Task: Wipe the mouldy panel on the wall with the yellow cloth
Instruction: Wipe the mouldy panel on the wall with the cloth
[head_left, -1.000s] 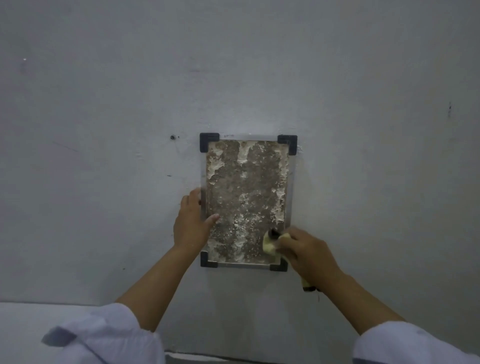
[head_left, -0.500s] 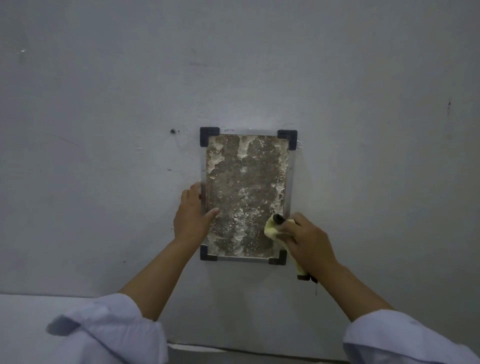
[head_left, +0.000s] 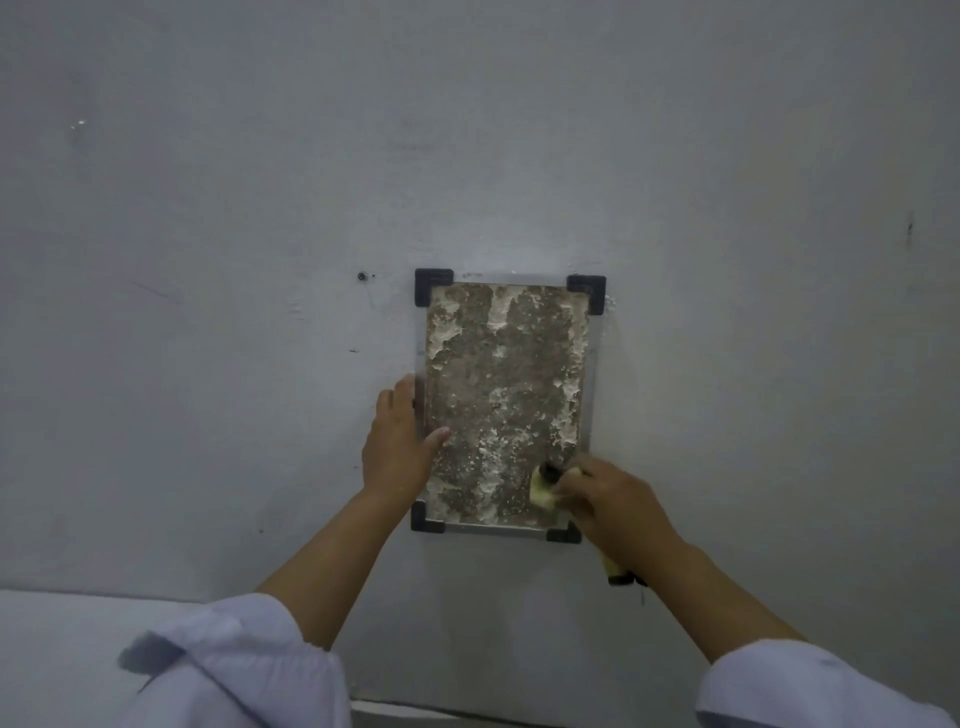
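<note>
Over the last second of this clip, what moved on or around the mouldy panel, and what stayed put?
The right hand, gripping the crumpled yellow cloth, slid a little up the panel's lower right part, then back down towards the bottom right corner. Nothing was taken up or released. The left hand kept bracing the left edge of the rectangular mould-stained panel, thumb on its face.

Panel (head_left: 506, 405): rough, mottled brown surface with flaking white patches, under a clear glossy sheet held by matt black plastic corner pieces (head_left: 432, 288). Wall (head_left: 208, 260): matt grey paint, slightly scuffed. Yellow cloth (head_left: 541, 491): soft, crumpled fabric. Sleeves (head_left: 249, 670): pale woven cloth.
</note>
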